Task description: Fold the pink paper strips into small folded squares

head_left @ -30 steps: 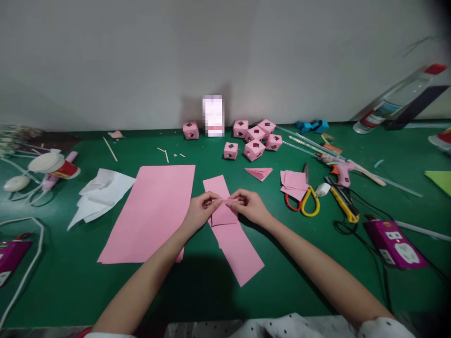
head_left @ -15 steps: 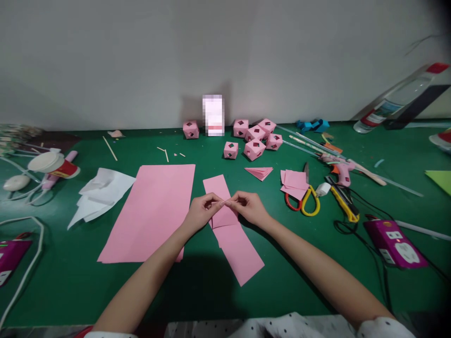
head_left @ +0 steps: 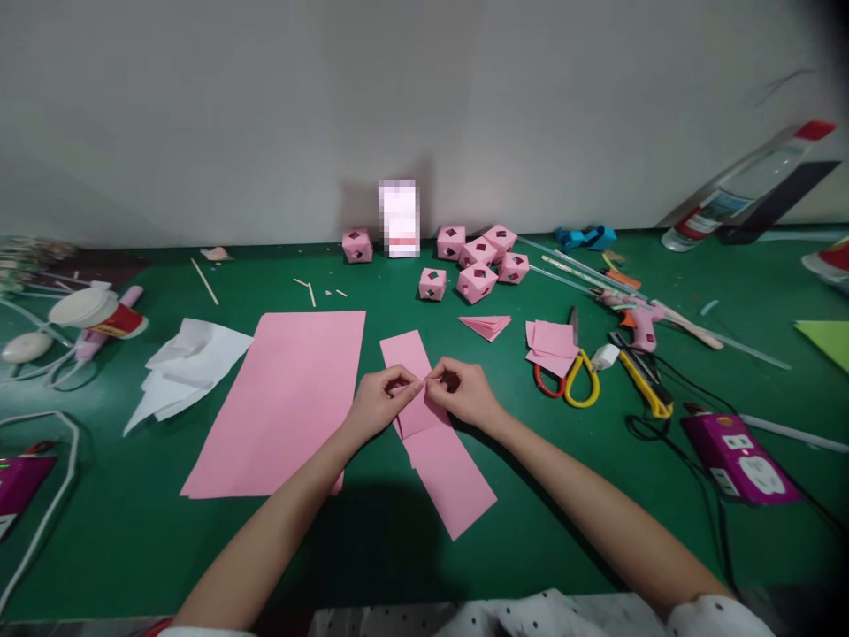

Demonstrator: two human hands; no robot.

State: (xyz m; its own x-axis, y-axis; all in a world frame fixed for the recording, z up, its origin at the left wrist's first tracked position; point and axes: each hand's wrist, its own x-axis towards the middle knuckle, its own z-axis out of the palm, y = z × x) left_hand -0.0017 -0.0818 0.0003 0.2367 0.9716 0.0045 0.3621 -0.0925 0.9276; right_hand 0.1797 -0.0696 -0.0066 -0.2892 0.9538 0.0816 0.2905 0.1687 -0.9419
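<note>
My left hand (head_left: 379, 400) and my right hand (head_left: 466, 389) meet fingertip to fingertip, both pinching the edge of a small piece of pink paper (head_left: 424, 414). That piece lies over longer pink paper strips (head_left: 457, 495), which run diagonally from between my hands toward me. Another part of the strip shows beyond my fingers. Left of my hands lies a stack of large pink sheets (head_left: 285, 389), partly under my left forearm. To the right are small pink paper pieces (head_left: 552, 345) on top of scissors (head_left: 581, 380), and a folded pink triangle (head_left: 487, 326).
Several pink paper cubes with cut-out holes (head_left: 478, 281) sit near the wall beside a blurred upright screen (head_left: 399, 217). At right lie a glue gun (head_left: 640, 323), a yellow cutter (head_left: 646, 385), a purple power strip (head_left: 739, 456) and a bottle (head_left: 743, 190). Crumpled white paper (head_left: 189, 367) and a paper cup (head_left: 99, 311) are left.
My fingers have shifted slightly along the small pink paper's edge, and the paper's near fold has tilted a little. The whole view has moved slightly; other things stay put.
</note>
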